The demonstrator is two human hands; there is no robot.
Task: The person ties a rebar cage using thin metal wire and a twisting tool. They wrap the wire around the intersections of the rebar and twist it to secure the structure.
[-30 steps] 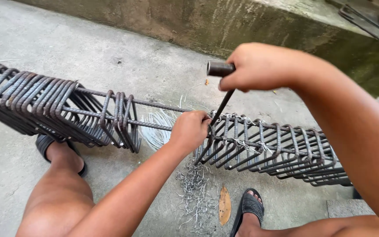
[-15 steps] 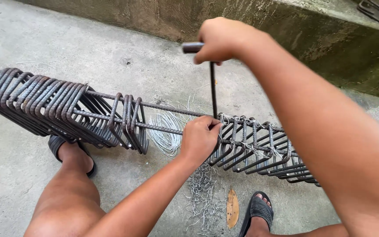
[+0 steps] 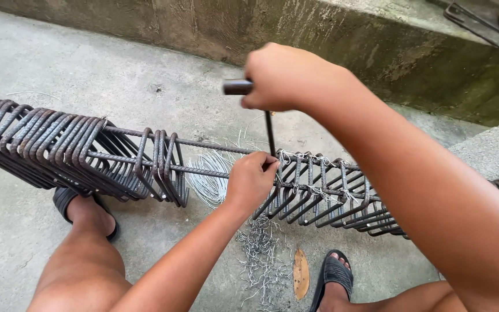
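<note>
Both hands grip: right hand (image 3: 281,78) fists a hook tool (image 3: 270,133); left hand (image 3: 251,180) pinches the rebar cage (image 3: 319,188).

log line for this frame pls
left hand: grips rebar cage at a stirrup | right hand: holds hook tool upright, tip at joint | wire coil, wire scraps on floor

Both arms (image 3: 411,190) are left bare, no sleeves or gloves seen; legs bare; black sandals (image 3: 330,277) are worn on both feet.
</note>
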